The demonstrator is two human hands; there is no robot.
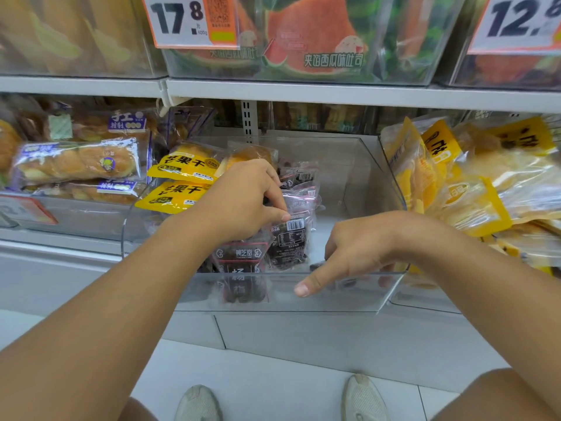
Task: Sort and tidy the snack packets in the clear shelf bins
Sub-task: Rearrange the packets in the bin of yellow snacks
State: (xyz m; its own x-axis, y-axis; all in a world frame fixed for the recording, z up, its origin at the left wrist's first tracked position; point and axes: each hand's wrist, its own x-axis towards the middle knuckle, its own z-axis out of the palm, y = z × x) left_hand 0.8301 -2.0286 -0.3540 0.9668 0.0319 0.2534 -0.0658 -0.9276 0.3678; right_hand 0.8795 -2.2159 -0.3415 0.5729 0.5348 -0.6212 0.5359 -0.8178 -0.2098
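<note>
Left hand (243,202) pinches a dark packet (290,238) inside the middle clear bin (391,189); right hand (352,253) hooks over the front wall, fingers curled, thumb outside. Dark packets stand in a rough row, yellow packets (182,177) lie jumbled: sorting looks half done.

Left hand (243,199) pinching, right hand (358,253) curled.

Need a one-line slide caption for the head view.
Left hand pinches a dark plum packet in the clear bin; right hand grips its front rim.
</note>
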